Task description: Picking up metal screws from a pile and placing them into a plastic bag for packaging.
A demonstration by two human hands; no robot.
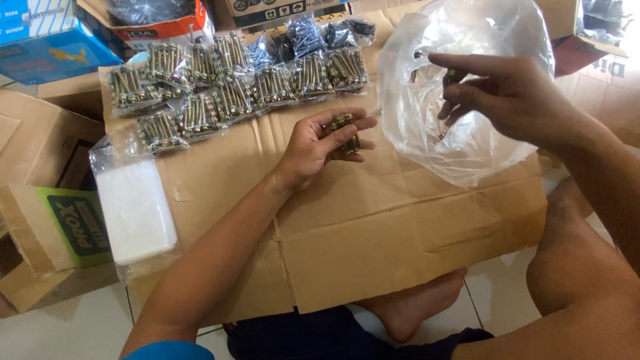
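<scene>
Where the left hand [320, 141] curls palm-up over the middle of the flattened cardboard sheet [373, 227], its fingers close round a small bunch of brass-coloured bolts [345, 131], thumb laid across them.

Right hand [507, 93]: raised over the sheet's right far part, forefinger stretched out to the left, thumb and remaining fingers pinching one small dark bolt [451, 77] just in front of a large clear plastic bag [460, 87]. Bag stands crumpled and open on the sheet's right side, behind and beneath this hand; contents too blurred to tell.

Far left part of sheet: a spread of small clear packets of bolts [233, 90], lying flat in overlapping rows, brass-coloured. At the far edge behind them, a few packets of dark screws [307, 35].

Left edge of sheet: a stack of empty small plastic bags [135, 210] in a clear wrapper, white in look, partly overhanging the edge.

Beyond the sheet, left: open brown cardboard box [40, 193] with a green label. Far left corner: blue box [53, 53] and orange-and-white box [167, 23].

Near edge: a bare foot [413, 308] on white floor tiles [67, 330], knee at right.
</scene>
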